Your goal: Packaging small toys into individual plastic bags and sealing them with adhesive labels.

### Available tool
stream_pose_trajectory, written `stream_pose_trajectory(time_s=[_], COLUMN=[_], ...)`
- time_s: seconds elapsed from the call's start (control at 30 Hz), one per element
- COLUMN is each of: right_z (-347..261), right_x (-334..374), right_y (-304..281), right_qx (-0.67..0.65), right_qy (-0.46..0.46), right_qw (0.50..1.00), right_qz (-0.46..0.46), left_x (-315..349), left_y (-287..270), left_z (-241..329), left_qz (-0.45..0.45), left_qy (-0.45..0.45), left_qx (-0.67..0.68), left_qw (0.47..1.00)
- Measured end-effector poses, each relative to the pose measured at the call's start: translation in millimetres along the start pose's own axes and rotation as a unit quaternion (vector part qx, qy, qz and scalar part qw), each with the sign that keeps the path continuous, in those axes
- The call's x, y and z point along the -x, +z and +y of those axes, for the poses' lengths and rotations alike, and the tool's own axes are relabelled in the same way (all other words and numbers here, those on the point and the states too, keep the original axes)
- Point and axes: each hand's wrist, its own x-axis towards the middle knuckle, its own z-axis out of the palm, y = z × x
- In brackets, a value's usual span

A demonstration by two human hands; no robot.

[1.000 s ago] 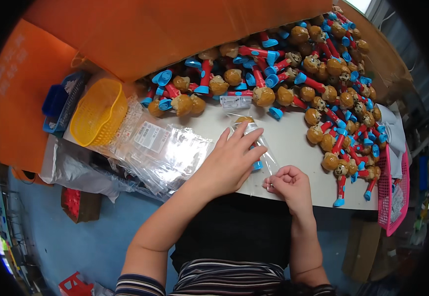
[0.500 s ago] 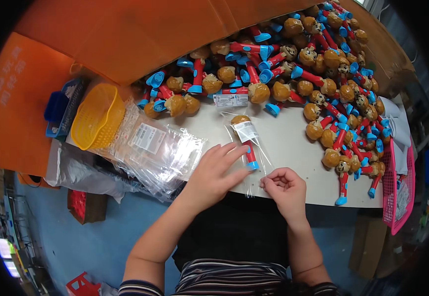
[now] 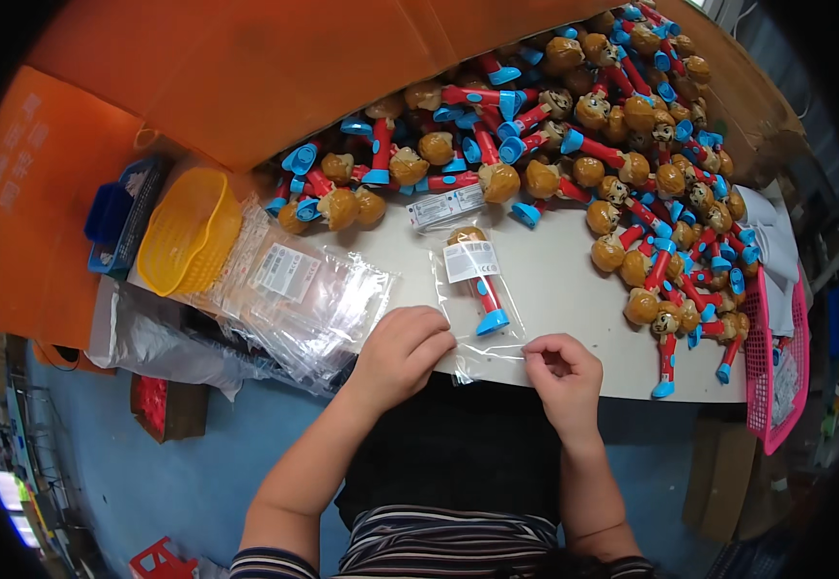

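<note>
On the table in front of me lies a clear plastic bag with a white label across its upper part. Inside it is a toy figure with a round brown head, a red stem and a blue foot; the foot points toward me. My right hand pinches the bag's near right corner, thumb against the bent fingers. At the near left edge of the bag, my left hand is closed, its curled fingers on the film. Between the hands the bag's near edge spreads wide.
Many similar toy figures are heaped at the back and right. Flat clear bags lie left, beside a yellow basket and a blue bin. A pink basket is at the right edge. Orange cardboard stands behind.
My left hand has drawn back from over the toy figure to the bag's near left edge, its fingers now curled. The bag's near end is pulled wider, while my right hand stays at its corner.
</note>
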Motion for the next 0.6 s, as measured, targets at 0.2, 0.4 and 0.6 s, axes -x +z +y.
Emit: stream_pose_trajectory(time_s=[0.2,0.4,0.6], right_z=[-5.0,-13.2,-40.1], right_x=[4.3,3.7,-5.4], right_y=[3.9,-7.6,-33.0], right_qx=[0.086,0.124,0.24], right_qy=[-0.054,-0.053,-0.023], right_qw=[0.995,0.986,0.947], right_qz=[-0.015,-0.097,-0.214], left_x=[25.6,18.4,26.4], left_y=[5.7,2.4,8.3], left_z=[9.5,26.1,28.8], left_qz=[-0.018,-0.029,-0.039], left_qy=[-0.036,-0.05,-0.012], left_qx=[0.01,0.024,-0.003], left_qw=[0.999,0.998,0.999])
